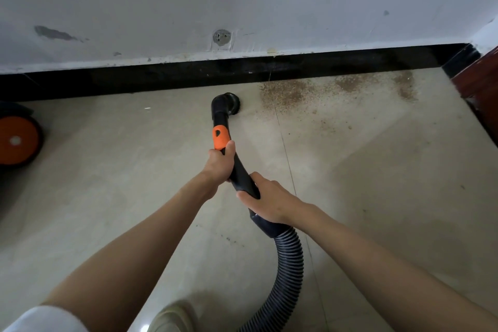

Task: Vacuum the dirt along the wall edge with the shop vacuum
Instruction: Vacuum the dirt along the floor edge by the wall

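The left hand (219, 163), near the centre of the frame, is wrapped around the black vacuum wand (237, 167) just below its orange collar (221, 137), thumb lying up against the orange. Just below and to the right of it, the right hand (265, 198) grasps the lower end of the same wand, fingers curled over the top where the rigid tube meets the cuff of the ribbed grey hose (287, 264), which loops down to the bottom edge of the frame. From the left hand the wand runs up the picture to an elbow carrying a round brush nozzle (233, 101), which sits at the floor just short of the black baseboard (161, 77), its bristles facing right. The dirt (285, 93) lies to the right of the nozzle: a dense brown granular patch against the baseboard, near the brush but apart from it, with thinner patches (350, 82) further toward the upper right and loose specks scattered below. The floor to the left of the nozzle looks free of grit, so the job appears to be partway along the wall, working rightward. The next move calls for both hands to slide the brush right along the baseboard edge into the dense patch, keeping the bristles low on the tile. An orange-hubbed wheel (16, 140), probably the vacuum's, shows at the left edge.
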Demonstrator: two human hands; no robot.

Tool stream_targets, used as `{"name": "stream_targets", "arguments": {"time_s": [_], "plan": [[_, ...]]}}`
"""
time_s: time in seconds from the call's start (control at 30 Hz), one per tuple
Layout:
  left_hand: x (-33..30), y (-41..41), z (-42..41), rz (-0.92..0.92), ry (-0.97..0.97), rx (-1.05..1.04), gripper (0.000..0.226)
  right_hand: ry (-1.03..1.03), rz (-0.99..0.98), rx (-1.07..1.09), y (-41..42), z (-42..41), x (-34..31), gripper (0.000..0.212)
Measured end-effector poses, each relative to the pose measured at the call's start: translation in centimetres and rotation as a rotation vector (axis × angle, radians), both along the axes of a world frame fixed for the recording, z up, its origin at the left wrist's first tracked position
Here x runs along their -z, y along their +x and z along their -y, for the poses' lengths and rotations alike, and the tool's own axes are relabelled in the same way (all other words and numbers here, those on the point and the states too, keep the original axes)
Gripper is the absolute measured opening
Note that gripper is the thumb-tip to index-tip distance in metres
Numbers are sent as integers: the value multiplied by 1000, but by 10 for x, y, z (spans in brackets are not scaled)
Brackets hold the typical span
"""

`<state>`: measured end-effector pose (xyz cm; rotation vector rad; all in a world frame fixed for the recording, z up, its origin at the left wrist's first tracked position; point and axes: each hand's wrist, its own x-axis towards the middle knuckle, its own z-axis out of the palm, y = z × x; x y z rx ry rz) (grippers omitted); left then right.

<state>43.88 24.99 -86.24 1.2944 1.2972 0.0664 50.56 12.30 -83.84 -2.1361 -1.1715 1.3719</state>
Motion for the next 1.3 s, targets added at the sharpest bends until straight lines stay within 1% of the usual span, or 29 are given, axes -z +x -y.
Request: {"name": "stream_targets", "arguments": {"time_s": [0.13, 0.23, 0.37, 0.57, 0.73, 0.8, 0.97, 1.07, 1.17, 1.3], "plan": [[0, -21, 8, -44, 3, -60, 53, -2, -10, -78, -12, 3, 1, 35], [-2, -19, 15, -34, -10, -60, 49, -14, -14, -72, -12, 10, 0, 35], [-2, -6, 31, 0, -29, -7, 37, -22, -27, -3, -6, 28, -1, 28], [-6, 27, 43, 45, -65, 104, 45, -4, -44, 184, 7, 46, -1, 21], [-9, 44, 45, 67, -75, 153, 39, 7, -27, 263, 13, 46, -4, 20], [-8, 39, 43, 56, -62, 138, 39, 10, -39, 262, 11, 44, -3, 22], [-2, 15, 28, 33, 3, 56, 43, 25, -32, 146, 6, 24, 1, 21], [-1, 16, 15, 36, 18, 9, 45, 30, -22, 145, 11, 11, 5, 22], [0, 31, 12, 46, 2, 29, 39, 49, -12, 176, 27, 11, 8, 19], [3, 57, 14, 48, -31, 78, 44, 52, 24, 202, 54, 20, 13, 18]]}}
